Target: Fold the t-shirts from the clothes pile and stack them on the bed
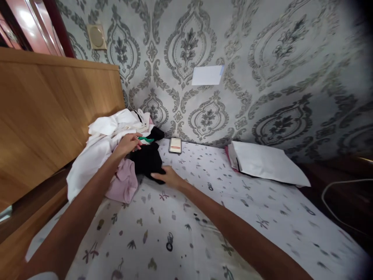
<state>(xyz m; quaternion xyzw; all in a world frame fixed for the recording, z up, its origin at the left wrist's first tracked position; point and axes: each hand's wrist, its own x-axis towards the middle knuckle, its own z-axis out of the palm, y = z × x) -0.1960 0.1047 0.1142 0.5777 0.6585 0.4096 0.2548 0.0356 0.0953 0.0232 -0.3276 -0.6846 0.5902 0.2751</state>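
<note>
A heap of clothes lies on the bed against the wooden headboard. White garments make up most of it, with a pink garment at its front. My left hand is over the heap, fingers apart and partly bent, beside a green strip; whether it touches the cloth beneath is unclear. To its right, a black garment is spread on the sheet. My right hand pinches the near right edge of this black garment between thumb and fingers.
A small framed card or box sits by the wall. Folded white fabric or a pillow lies at the right. The wooden headboard bounds the left side, and patterned wallpaper rises behind the printed bedsheet. A cable hangs at far right.
</note>
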